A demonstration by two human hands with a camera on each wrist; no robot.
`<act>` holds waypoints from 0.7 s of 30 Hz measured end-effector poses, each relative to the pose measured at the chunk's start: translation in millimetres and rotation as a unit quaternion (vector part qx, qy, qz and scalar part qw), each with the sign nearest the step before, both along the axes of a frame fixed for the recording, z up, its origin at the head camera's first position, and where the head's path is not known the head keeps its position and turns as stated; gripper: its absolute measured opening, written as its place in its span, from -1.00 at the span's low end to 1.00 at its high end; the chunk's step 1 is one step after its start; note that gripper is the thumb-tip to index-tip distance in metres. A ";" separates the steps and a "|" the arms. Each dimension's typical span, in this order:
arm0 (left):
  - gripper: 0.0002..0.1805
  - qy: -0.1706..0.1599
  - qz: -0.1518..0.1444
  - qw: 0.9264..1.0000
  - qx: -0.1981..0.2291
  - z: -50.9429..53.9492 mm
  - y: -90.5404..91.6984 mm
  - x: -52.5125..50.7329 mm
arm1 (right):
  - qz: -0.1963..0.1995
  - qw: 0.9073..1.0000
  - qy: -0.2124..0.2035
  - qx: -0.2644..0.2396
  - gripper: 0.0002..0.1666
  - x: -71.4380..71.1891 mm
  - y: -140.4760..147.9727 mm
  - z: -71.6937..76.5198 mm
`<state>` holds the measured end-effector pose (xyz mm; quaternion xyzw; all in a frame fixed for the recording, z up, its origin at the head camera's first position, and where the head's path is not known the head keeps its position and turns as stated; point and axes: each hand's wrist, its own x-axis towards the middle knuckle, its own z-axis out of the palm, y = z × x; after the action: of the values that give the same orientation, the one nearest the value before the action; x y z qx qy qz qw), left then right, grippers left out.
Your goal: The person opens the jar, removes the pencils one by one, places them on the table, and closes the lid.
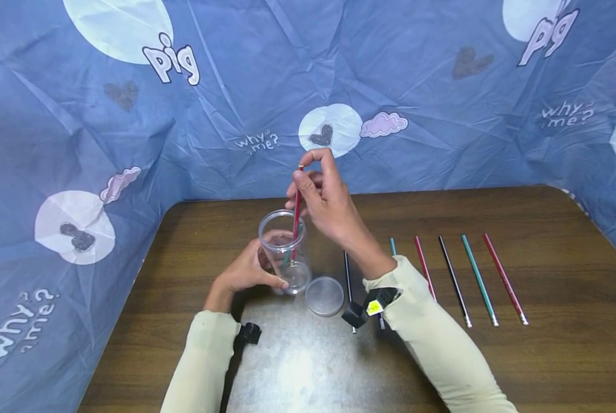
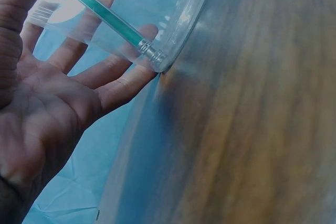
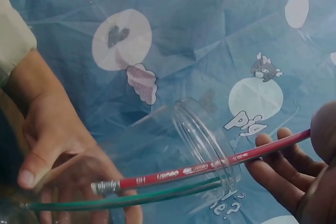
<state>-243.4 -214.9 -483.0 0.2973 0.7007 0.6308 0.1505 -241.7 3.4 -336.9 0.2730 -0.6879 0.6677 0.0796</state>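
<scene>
A clear plastic jar (image 1: 299, 275) stands on the table, tilted slightly. My left hand (image 1: 242, 268) holds it around the side, thumb in front and fingers spread behind the wall. Inside the jar leans a green pencil (image 3: 131, 201), its eraser end at the bottom, as the left wrist view also shows. My right hand (image 1: 331, 203) pinches a red pencil (image 1: 297, 201) near its upper end, above the rim. In the right wrist view the red pencil's eraser end is inside the jar, above the bottom.
A round clear lid (image 1: 324, 296) lies right of the jar. Further right several pencils lie in a row: a black pencil (image 1: 347, 275), a teal pencil (image 1: 393, 245) partly under my right forearm, a red pencil (image 1: 424, 264) and others. A blue printed cloth (image 1: 225, 166) hangs behind the table.
</scene>
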 end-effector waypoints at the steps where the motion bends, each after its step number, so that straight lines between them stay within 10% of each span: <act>1: 0.00 0.001 -0.001 1.000 0.000 -0.1 0.1 -0.1 | -0.004 1.000 -0.001 -0.003 -0.79 -1.1 0.2 0.0; 21: -0.01 -0.008 0.007 1.000 0.002 1.4 0.8 1.6 | -0.096 0.995 0.018 -0.027 -0.70 -10.6 8.6 19.0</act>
<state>-241.8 -214.2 -481.7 0.2879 0.6998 0.6359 0.1514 -252.4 11.9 -317.9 0.2154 -0.6910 0.6706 0.1625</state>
